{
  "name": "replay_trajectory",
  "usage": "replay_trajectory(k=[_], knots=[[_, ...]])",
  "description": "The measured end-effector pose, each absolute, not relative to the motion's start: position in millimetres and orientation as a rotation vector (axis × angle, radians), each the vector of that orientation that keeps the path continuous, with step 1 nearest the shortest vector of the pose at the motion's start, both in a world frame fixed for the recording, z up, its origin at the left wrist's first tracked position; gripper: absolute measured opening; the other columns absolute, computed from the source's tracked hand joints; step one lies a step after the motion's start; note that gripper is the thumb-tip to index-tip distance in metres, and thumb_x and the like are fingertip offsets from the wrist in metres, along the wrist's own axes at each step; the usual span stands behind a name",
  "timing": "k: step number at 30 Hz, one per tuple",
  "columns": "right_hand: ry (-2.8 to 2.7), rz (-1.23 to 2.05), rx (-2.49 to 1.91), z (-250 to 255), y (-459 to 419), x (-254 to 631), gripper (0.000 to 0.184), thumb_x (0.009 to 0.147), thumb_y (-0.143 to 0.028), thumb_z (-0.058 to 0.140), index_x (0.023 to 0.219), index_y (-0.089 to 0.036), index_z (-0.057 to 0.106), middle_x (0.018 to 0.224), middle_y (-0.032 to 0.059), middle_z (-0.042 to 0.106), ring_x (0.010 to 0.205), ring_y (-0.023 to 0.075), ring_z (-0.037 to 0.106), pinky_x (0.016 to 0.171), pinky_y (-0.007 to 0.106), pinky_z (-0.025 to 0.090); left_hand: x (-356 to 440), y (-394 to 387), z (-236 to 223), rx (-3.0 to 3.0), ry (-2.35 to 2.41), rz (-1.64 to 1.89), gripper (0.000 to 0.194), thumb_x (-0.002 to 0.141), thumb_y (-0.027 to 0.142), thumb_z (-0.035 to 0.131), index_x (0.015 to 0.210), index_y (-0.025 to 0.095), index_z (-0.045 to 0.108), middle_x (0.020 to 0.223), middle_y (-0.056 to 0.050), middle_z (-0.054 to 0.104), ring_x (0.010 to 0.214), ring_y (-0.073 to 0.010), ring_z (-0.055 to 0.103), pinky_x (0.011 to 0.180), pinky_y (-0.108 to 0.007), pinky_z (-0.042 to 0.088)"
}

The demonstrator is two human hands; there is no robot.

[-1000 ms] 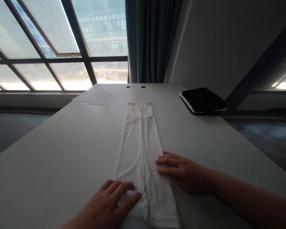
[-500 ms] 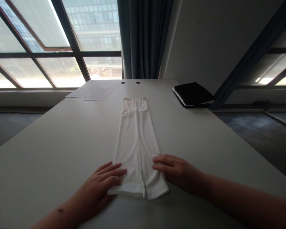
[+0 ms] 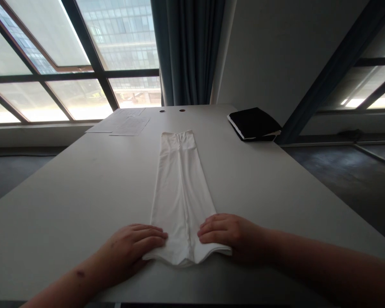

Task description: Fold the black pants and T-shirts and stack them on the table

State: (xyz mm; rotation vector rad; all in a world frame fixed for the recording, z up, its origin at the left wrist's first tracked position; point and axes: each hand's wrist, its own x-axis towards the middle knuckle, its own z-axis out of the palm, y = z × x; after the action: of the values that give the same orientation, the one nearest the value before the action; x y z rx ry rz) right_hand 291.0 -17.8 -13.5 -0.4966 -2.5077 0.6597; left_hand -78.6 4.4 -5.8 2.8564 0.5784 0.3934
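Note:
White pants (image 3: pixel 179 188) lie lengthwise on the table, waistband at the far end and leg hems towards me. My left hand (image 3: pixel 131 248) has its fingers over the left leg near the hem, with the thumb out of sight. On the other leg, my right hand (image 3: pixel 234 235) closes its fingers over the cloth from the right side. The hem bows up near both hands and dips at the middle, so the cloth appears pinched between fingers and hidden thumbs.
The pale table (image 3: pixel 83 188) stretches towards the window. Paper sheets (image 3: pixel 128 125) lie at its far left, and a black folder-like item (image 3: pixel 255 123) rests at the far right. Two round holes (image 3: pixel 182 110) are set near the back edge. A dark curtain (image 3: pixel 188 51) hangs behind.
My fingers have closed more on the leg hems, the right hand having shifted slightly inward. The hem, flat and split before, now waves upward at the sides. The view has shifted slightly.

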Motion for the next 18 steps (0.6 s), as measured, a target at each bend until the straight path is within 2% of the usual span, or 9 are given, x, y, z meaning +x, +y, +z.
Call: replay_trajectory(k=[3,5,7,9,12,15,18], knots=[[-2.364,0.869,-0.692,9,-9,293,0.036,0.110,-0.039,0.045,0.107,-0.016,0.073,0.095,0.0112,0.077,0.086,0.0184,0.073,0.081,0.029,0.055,-74,10,10,2.877,0.791,0.555,0.030,0.097,0.020,0.051,0.121,0.028,0.068,0.107,-0.002,0.082,0.091,-0.0185,0.079,0.080,-0.026,0.060],[-2.283,0.927,-0.898,22,6,293,0.046,0.109,-0.049,0.044,0.086,-0.017,0.068,0.077,0.0041,0.069,0.070,0.0155,0.064,0.069,0.026,0.049,-69,25,22,2.850,0.904,0.577,0.025,0.097,0.023,0.052,0.114,0.027,0.071,0.098,-0.002,0.082,0.081,-0.0185,0.077,0.073,-0.026,0.057],[-2.205,0.949,-1.090,27,28,294,0.051,0.105,-0.057,0.049,0.073,-0.018,0.060,0.067,-0.0009,0.059,0.063,0.0139,0.054,0.063,0.026,0.042,-63,48,30,2.761,0.997,0.521,0.023,0.098,0.028,0.052,0.109,0.026,0.072,0.091,-0.001,0.080,0.070,-0.0167,0.073,0.068,-0.025,0.054],[-2.125,0.961,-1.232,23,52,295,0.049,0.101,-0.059,0.052,0.073,-0.019,0.059,0.066,-0.0023,0.056,0.064,0.0143,0.052,0.063,0.026,0.040,-55,75,29,2.622,1.095,0.444,0.027,0.099,0.039,0.051,0.103,0.024,0.073,0.078,0.000,0.075,0.063,-0.0157,0.069,0.064,-0.025,0.051],[-2.048,0.857,-1.439,10,81,296,0.038,0.095,-0.052,0.059,0.077,-0.019,0.063,0.066,-0.0021,0.057,0.065,0.0159,0.053,0.064,0.027,0.039,-48,109,13,2.466,1.277,0.347,0.040,0.098,0.055,0.050,0.096,0.022,0.073,0.069,0.000,0.069,0.063,-0.0178,0.065,0.063,-0.027,0.048],[-2.046,0.690,-1.553,-3,93,297,0.021,0.089,-0.040,0.066,0.088,-0.019,0.071,0.070,-0.0009,0.063,0.068,0.0171,0.058,0.067,0.028,0.040,-48,125,-8,2.440,1.418,0.371,0.042,0.095,0.057,0.051,0.107,0.023,0.073,0.079,-0.001,0.072,0.067,-0.0190,0.065,0.070,-0.030,0.050],[-2.062,0.595,-1.534,-11,94,300,0.020,0.089,-0.033,0.069,0.105,-0.021,0.074,0.081,0.0004,0.069,0.073,0.0177,0.062,0.073,0.029,0.045,-51,128,-18,2.447,1.403,0.407,0.042,0.095,0.055,0.053,0.116,0.025,0.072,0.091,-0.002,0.074,0.073,-0.0190,0.066,0.080,-0.032,0.053]])
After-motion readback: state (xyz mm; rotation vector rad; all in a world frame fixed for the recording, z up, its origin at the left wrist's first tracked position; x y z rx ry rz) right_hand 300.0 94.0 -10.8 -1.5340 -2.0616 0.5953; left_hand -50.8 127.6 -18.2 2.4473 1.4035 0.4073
